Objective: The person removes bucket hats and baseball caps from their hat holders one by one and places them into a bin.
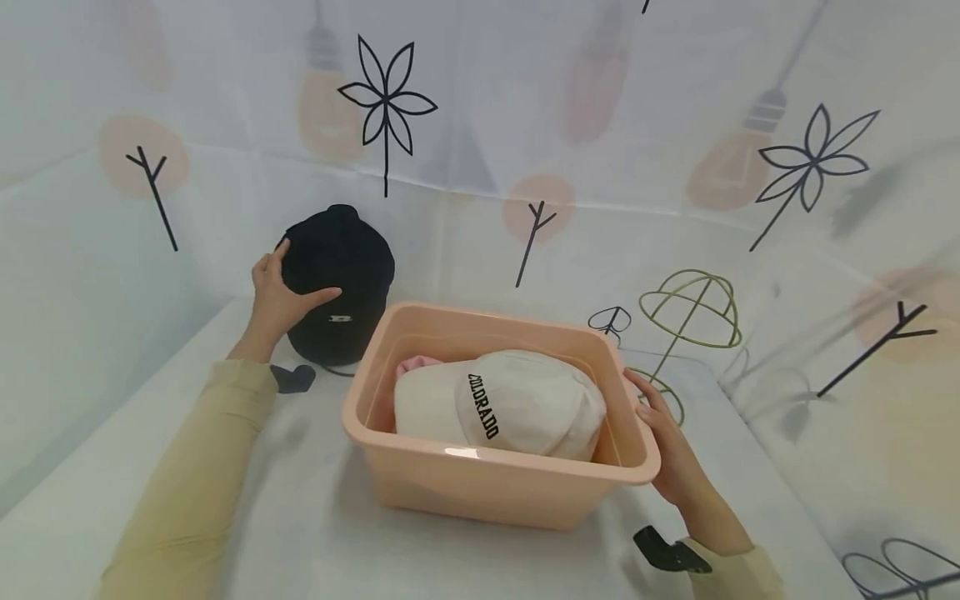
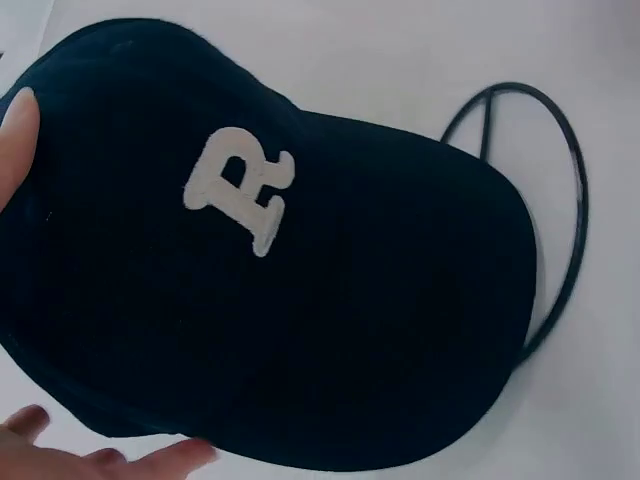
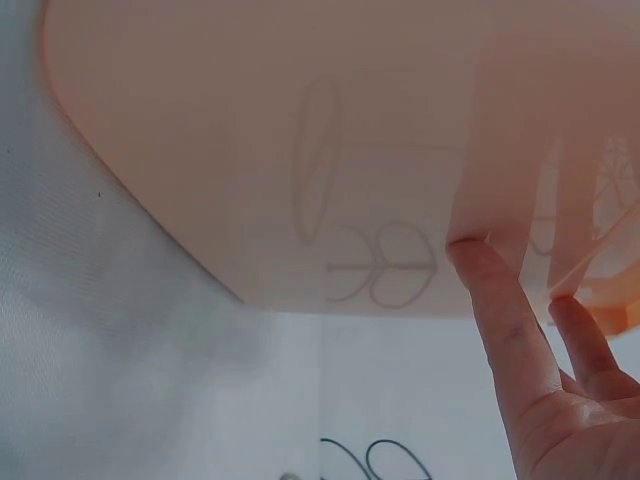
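Observation:
A black baseball cap (image 1: 337, 258) with a white letter R (image 2: 240, 190) is at the back left, its brim toward the front. My left hand (image 1: 281, 292) is spread over the cap's left side. Its thumb lies across the crown, and the other fingers (image 2: 170, 462) are straight along the cap's edge. To the right, a peach plastic basin (image 1: 480, 483) holds a white cap (image 1: 525, 404) lettered COLORADO and a bit of pink cloth (image 1: 416, 363). My right hand (image 1: 667, 442) touches the basin's right side with straight fingers (image 3: 505, 330) below the rim.
The white table (image 1: 315, 517) is enclosed by hanging cloth (image 1: 465, 233) printed with line-drawn flowers and branches. Close behind the black cap is the back cloth. A dark curved line (image 2: 578, 230) shows on the white surface beyond its brim.

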Tool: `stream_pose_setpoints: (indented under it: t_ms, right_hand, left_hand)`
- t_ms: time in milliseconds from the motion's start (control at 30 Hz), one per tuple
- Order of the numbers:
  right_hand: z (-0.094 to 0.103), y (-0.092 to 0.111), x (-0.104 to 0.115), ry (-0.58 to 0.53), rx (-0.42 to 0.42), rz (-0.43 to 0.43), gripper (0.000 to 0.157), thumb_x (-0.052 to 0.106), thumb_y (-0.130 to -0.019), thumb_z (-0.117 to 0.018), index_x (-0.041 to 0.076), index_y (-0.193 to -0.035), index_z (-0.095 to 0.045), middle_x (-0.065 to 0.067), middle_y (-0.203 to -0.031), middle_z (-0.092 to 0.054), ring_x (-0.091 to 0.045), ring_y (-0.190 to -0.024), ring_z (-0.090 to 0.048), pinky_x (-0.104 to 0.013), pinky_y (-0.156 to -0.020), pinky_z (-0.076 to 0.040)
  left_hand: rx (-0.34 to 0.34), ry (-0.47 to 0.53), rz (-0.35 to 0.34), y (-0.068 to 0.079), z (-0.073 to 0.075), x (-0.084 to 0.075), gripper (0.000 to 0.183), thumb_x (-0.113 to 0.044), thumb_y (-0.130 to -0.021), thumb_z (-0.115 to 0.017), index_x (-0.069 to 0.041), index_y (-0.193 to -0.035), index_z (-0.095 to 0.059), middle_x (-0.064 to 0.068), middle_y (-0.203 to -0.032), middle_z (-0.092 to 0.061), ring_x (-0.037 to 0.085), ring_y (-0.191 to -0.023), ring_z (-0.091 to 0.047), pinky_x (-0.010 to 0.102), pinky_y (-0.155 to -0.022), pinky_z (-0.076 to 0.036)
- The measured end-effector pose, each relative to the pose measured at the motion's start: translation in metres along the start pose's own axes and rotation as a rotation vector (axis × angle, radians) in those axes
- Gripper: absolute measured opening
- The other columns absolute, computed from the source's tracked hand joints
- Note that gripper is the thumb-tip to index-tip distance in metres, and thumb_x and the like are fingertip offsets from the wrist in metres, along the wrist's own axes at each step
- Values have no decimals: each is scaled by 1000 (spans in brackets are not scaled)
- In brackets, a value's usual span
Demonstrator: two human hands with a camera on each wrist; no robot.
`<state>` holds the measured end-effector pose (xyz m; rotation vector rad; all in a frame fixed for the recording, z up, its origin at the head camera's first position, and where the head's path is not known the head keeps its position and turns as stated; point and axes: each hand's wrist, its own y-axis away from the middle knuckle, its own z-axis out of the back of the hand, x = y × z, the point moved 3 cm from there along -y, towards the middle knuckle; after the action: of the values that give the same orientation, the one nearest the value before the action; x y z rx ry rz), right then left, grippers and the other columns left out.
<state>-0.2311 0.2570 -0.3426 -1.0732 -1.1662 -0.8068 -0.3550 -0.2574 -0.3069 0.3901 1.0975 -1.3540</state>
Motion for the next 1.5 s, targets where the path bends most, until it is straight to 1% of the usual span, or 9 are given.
stream_pose_setpoints:
  t_ms: [200,233,400,467,633,833,1033,1200,1500]
  right_hand:
    - [0,-1,-1,-9,-4,-7,45,24,-101,-27,21,-146,-21,-1,-132,-38,-8,-104,-51,-26,-82,-49]
    - [0,-1,0,-5,-6,-6,46,24,-101,-27,21,-146,-21,-2,-132,-38,-8,-105,-51,-26,-82,-49]
    - [1,-3,1,7,-12,-6,46,25,-101,-27,21,-146,-20,-2,-133,-35,-8,-106,-50,-25,-83,-49]
    - [1,-2,2,7,-15,-5,46,25,-101,-28,21,-146,-21,-1,-133,-36,-8,-105,-50,-25,-83,-49]
    - [2,-1,2,9,-16,2,46,24,-101,-27,21,-146,-21,-1,-133,-36,-7,-105,-51,-25,-82,-49]
    - [2,-1,1,6,-15,-6,45,24,-101,-26,23,-145,-22,-1,-132,-37,-8,-104,-51,-25,-82,-49]
    - [1,0,0,18,-21,-13,45,25,-100,-27,24,-145,-22,-2,-132,-37,-8,-103,-51,-26,-81,-50]
    - [2,1,0,19,-21,-16,45,26,-101,-27,25,-145,-22,-1,-132,-36,-8,-104,-50,-25,-82,-49]
    - [2,1,-1,16,-16,-18,45,25,-100,-27,25,-145,-23,-2,-132,-36,-8,-104,-50,-26,-82,-49]
  left_hand:
    - [-41,65,-20,-1,-3,4,81,-44,-76,-74,-9,-139,-37,19,-146,-18,34,-135,-17,54,-107,-20]
    - [-55,122,-44,-9,-6,17,78,-46,-74,-75,-11,-136,-43,16,-145,-24,31,-134,-21,49,-108,-22]
    - [-115,201,-61,-9,-9,16,59,-34,-80,-73,-5,-127,-54,14,-143,-32,27,-133,-28,38,-108,-27]
    - [-128,172,-21,-1,-7,4,50,-26,-85,-69,2,-125,-53,16,-145,-30,32,-133,-29,40,-105,-32]
    - [-131,204,84,0,-4,1,43,-26,-90,-62,4,-122,-56,9,-147,-32,33,-125,-41,34,-85,-50]
    - [-140,227,162,1,1,-5,48,-36,-92,-57,1,-123,-53,5,-147,-33,25,-120,-45,14,-64,-45]
    - [-183,230,128,1,10,-20,32,-32,-92,-58,-3,-102,-51,6,-142,-41,15,-94,-50,11,-55,-43]
    - [-212,245,131,-2,20,-35,32,-34,-91,-58,-5,-105,-51,8,-127,-49,5,-67,-47,12,-49,-42]
    - [-264,265,117,-4,34,-55,35,-38,-90,-58,-9,-109,-53,3,-115,-49,6,-72,-47,13,-49,-42]
